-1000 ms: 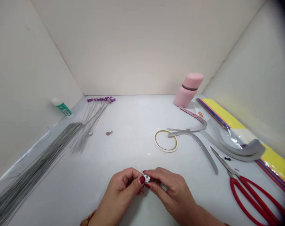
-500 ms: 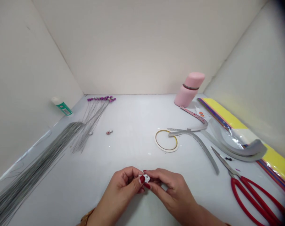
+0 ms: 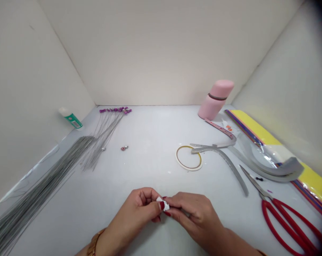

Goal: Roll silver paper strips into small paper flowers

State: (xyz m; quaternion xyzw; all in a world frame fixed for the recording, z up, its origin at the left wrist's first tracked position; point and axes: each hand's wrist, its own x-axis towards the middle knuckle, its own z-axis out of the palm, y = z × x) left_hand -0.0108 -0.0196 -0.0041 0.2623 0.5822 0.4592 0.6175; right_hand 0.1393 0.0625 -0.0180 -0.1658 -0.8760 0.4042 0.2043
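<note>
- Far left: wire bundle lying slantwise; glue bottle just beyond it, tilted against the wall
- Next: purple tips in a row on thin wires, stems running back toward the bundle's far end; small red-and-silver bit apart on the table, right of the stems
- Left hand: pinching the left part of a small white piece; thumb on its near face, fingers curled behind
- White piece: right between the two sets of fingertips, near edge of the table; long axis looks slanted, far-left to near-right; neither hand nearer, both touch it; exact shape hidden by fingers
- Right hand: thumb and forefinger closed on the piece's right end; tape ring beyond, well apart
- Right side: pink bottle at the back; grey strip; scissors, blades pointing away; coloured sheets along the wall
</note>
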